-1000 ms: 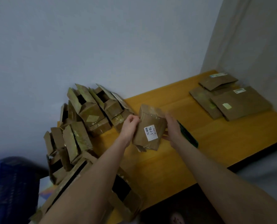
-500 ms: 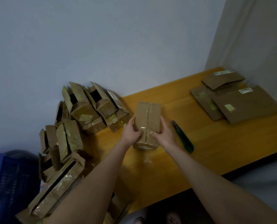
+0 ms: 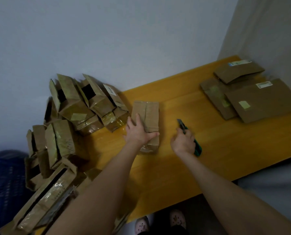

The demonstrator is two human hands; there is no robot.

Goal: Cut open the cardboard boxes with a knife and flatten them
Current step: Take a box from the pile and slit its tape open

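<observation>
A small taped cardboard box lies on the wooden table, its taped seam facing up. My left hand presses flat on its near half, thumb wrapped around the front edge. Right of it, my right hand closes around a green utility knife. The blade tip points away from me, and the knife sits low over the table. The knife and the box are a hand's width apart.
A heap of unopened and half-open boxes fills the table's left end and spills toward me. Flattened cardboard sheets lie stacked at the far right corner. A blue crate stands at the left. Walls close in behind and to the right.
I set the box down on the table, seam up, and kept my left hand on it. My right hand left the box and took hold of the knife lying beside it.
</observation>
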